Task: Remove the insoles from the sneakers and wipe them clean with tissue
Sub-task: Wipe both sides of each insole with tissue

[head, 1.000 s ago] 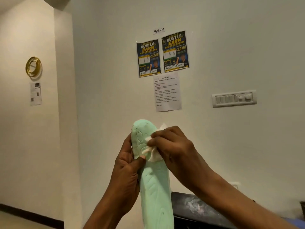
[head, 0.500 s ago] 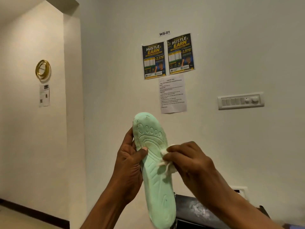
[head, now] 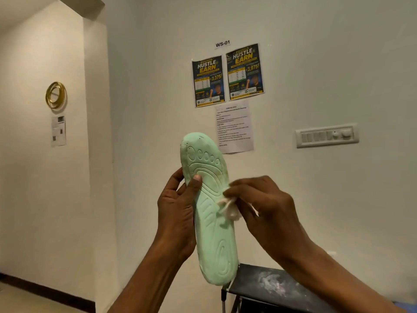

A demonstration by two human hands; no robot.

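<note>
A mint-green insole (head: 212, 227) stands upright in front of me, patterned underside toward the camera, toe end up. My left hand (head: 178, 211) grips its left edge, thumb pressed on the ball area. My right hand (head: 259, 206) pinches a crumpled white tissue (head: 229, 207) against the insole's right side at mid-length. No sneakers are in view.
A dark table (head: 270, 283) with a whitish smear sits at the bottom right below the insole. The wall behind carries two posters (head: 228, 75), a printed sheet (head: 234, 127) and a switch panel (head: 327, 136). A wall corner (head: 97, 154) juts out at left.
My right hand slid the tissue down from the toe area to the insole's middle. The insole's toe pattern is now uncovered, and the insole sits a little higher.
</note>
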